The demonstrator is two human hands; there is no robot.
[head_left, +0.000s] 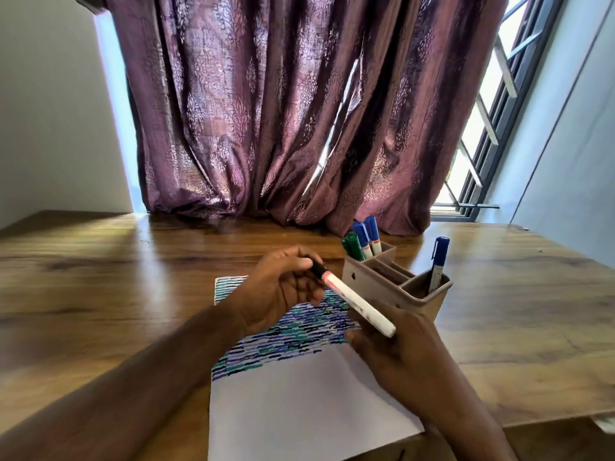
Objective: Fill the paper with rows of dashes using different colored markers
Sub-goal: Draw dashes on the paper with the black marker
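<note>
A white sheet of paper (299,404) lies on the wooden desk (100,294), its upper half covered with rows of blue, teal and dark dashes (293,341). Above the paper I hold a white marker (357,302) with a black cap slantwise between both hands. My left hand (283,287) pinches the black cap end. My right hand (399,357) grips the barrel's lower end. The lower half of the sheet is blank.
A brown pen holder (396,284) stands just right of the paper, with green and blue markers (362,242) in its back slot and one blue marker (438,264) in the front. A purple curtain (283,111) hangs behind the desk; a window (482,128) is at right.
</note>
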